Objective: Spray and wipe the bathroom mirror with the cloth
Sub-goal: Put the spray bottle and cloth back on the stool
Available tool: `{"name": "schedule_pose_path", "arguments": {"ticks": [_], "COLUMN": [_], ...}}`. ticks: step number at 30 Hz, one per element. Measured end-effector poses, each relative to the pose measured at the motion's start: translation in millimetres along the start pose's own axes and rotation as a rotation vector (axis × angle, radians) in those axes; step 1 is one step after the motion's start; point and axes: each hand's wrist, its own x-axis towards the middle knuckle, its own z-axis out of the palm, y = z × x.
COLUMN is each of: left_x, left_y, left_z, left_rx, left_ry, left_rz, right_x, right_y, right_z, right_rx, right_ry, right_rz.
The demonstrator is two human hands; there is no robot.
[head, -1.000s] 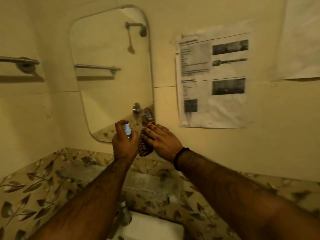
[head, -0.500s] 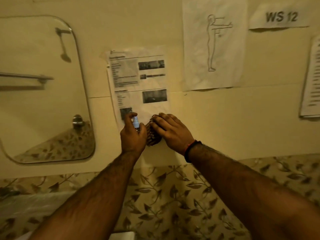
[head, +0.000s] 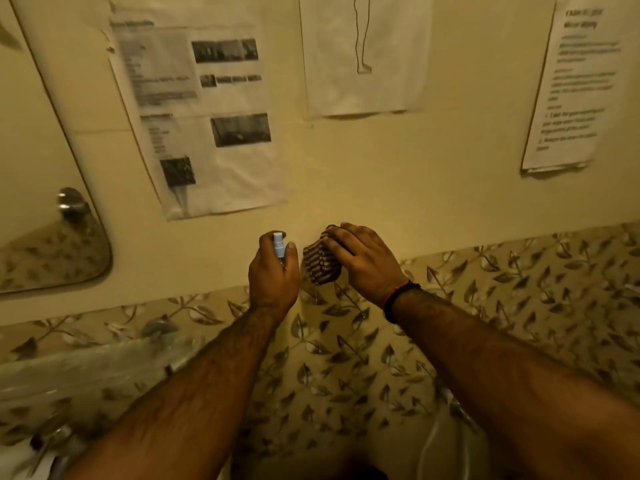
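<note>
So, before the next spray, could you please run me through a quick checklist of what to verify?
1. Spray bottle gripped in left hand: ok.
2. Cloth held in right hand: ok.
3. Nozzle aimed at the mirror: not ok; the mirror sits far to the left and the hands face bare wall.
4. Cloth on the glass: not ok.
5. Liquid left in the bottle: cannot tell.

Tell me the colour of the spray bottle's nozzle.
Pale blue spray bottle nozzle, seen in the head view, held in the left hand.
</note>
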Motion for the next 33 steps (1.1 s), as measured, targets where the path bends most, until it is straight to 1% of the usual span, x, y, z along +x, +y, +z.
{"name": "schedule_pose_path", "arguments": {"ticks": [7,10,16,19,22,25,28,29,33], "left_x": [-94.4,-134.9,-204.1,-237.5,-268.0,-293.2,-317.8,-327.1,-360.0], "left_y": [-71.0,-98.1,-136.2,-150.1,-163.3,-177.9,-190.3,-194.5,-205.9], "left_z": [5.3,5.1,3.7,3.3,2.3,3.6,7.4,9.1,13.0], "left_rx": [0.04,0.07,0.133,0.129,0.141,0.175,0.168,0.179,0.285], "left_ry": [-0.107,-0.171,-0.309,-0.375,-0.437,-0.493,-0.572,-0.589,-0.673], "left_rz": [-0.24,-0.313,-0.504,-0.586,-0.646,-0.641,-0.799,-0.819,-0.807], "right_x": [-75.0,-109.8,-188.3,-226.9,-261.6,-295.3,-328.1,-337.9,-372.1], "right_y": [-42.1,-61.3,-98.8,-113.7,-126.2,-139.2,-151.5,-155.2,-172.1], "right_z": [58.1,82.6,120.4,135.9,150.1,162.4,173.2,176.1,183.7], "right_rx": [0.127,0.182,0.288,0.309,0.333,0.344,0.338,0.345,0.406], "right_ry": [-0.261,-0.36,-0.572,-0.682,-0.809,-0.893,-0.983,-1.005,-1.056], "right_rz": [0.102,0.132,0.22,0.244,0.267,0.344,0.407,0.427,0.525]}}
